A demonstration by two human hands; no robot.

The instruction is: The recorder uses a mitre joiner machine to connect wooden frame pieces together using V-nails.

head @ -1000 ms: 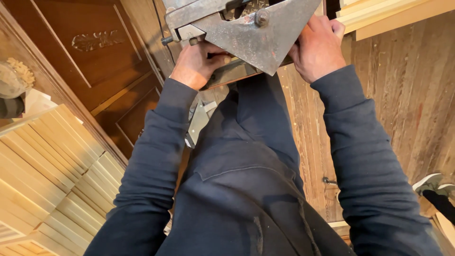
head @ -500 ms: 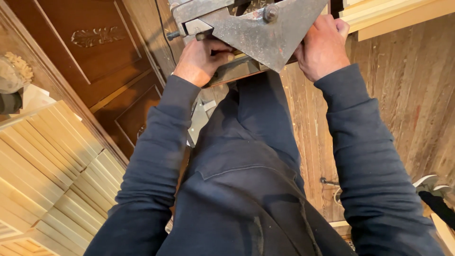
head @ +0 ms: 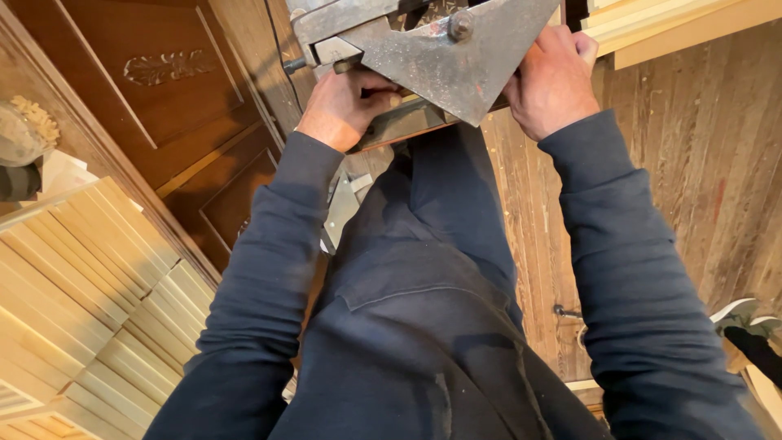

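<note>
A grey, worn metal machine part (head: 456,61) with a triangular plate and a bolt head sits at the top of the head view. My left hand (head: 346,106) reaches under its left side, fingers curled around something beneath the plate; what it grips is hidden. My right hand (head: 554,81) is clasped on the plate's right edge, next to a pale wooden strip (head: 590,41). Both arms wear dark blue sleeves, and my dark trousers fill the middle of the view.
Stacked pale wooden slats (head: 90,285) lie at the lower left. A dark carved wooden panel (head: 155,98) stands at the upper left. Plank flooring (head: 700,163) runs along the right, with light boards (head: 684,28) at the top right and a shoe (head: 745,326) at the right edge.
The view has shifted slightly, so the metal part and both hands sit a little higher and further right in frame. Both hands keep their hold on it.
</note>
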